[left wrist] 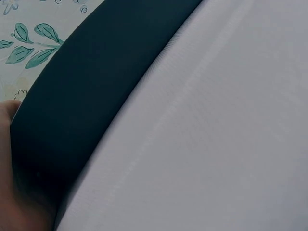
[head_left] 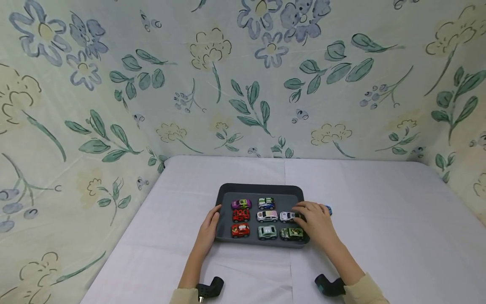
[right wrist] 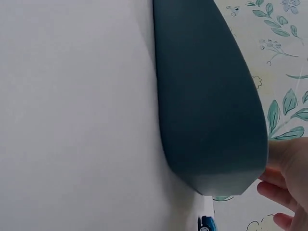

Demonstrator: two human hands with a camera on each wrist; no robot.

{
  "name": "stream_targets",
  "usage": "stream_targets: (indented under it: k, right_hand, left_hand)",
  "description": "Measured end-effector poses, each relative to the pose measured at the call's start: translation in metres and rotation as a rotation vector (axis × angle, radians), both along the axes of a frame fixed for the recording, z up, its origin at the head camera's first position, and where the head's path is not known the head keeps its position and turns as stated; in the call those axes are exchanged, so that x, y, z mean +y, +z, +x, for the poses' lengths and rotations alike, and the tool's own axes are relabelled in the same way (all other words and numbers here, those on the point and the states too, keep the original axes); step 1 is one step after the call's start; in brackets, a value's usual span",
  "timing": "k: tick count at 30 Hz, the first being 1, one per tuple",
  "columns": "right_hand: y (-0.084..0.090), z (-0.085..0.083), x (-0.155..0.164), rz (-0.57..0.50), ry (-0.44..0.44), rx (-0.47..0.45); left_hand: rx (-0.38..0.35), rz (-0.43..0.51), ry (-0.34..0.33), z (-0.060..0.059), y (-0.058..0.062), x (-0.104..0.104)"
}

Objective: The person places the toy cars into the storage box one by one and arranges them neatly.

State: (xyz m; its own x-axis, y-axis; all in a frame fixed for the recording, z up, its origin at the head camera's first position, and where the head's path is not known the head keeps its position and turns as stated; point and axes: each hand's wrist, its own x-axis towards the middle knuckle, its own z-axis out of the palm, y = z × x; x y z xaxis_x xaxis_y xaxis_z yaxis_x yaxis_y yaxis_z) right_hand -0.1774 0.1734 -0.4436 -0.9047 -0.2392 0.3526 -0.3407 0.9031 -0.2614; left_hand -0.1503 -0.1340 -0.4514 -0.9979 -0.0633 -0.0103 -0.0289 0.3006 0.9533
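A dark grey tray [head_left: 275, 196] holds several toy cars. My left hand [head_left: 207, 230] rests along the tray's left wall, fingers fairly straight; it appears at the left edge of the left wrist view. Over the tray's right side, my right hand [head_left: 317, 219] pinches the right end of a white toy car [head_left: 287, 216] between thumb and fingers. Just below it in the head view sits a camouflage car [head_left: 291, 234]. To its left is a white and pink car [head_left: 267, 216]. In the right wrist view the tray wall hides this grasp.
Red cars [head_left: 240, 230] and a purple-green car [head_left: 241, 204] line the tray's left side. A blue-green car [head_left: 266, 203] and a pale green car [head_left: 267, 232] sit mid-tray. Outside, a blue car [right wrist: 207, 224] lies on the white cloth [head_left: 379, 219] behind the right hand.
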Motion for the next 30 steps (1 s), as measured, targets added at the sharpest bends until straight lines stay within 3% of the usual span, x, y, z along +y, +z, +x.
stream_targets:
  k: [4, 12, 15, 17, 19, 26, 30]
  right_hand:
    - [-0.001, 0.002, 0.009, -0.061, -0.003, 0.035]
    - [-0.005, -0.001, 0.030, -0.281, -0.006, 0.022]
    - [-0.008, -0.006, 0.039, -0.332, -0.020, 0.059]
    - [-0.011, -0.009, 0.045, -0.350, -0.036, 0.062]
    - [-0.014, -0.013, 0.052, -0.352, -0.052, 0.035]
    - [-0.027, -0.024, 0.066, -0.321, -0.085, -0.139]
    - [-0.031, -0.024, 0.067, -0.334, -0.094, -0.229]
  left_hand:
    - [-0.002, -0.010, 0.000, 0.004, 0.007, 0.003]
    - [-0.008, -0.010, 0.001, 0.005, 0.006, 0.003]
    - [-0.014, 0.003, 0.005, 0.002, 0.003, 0.002]
    - [-0.008, 0.001, 0.006, -0.002, -0.006, -0.001]
    - [0.001, -0.002, 0.005, -0.007, -0.016, -0.004]
    - [-0.006, -0.003, 0.007, -0.008, -0.018, -0.005]
    - [0.010, -0.011, 0.011, -0.013, -0.031, -0.008]
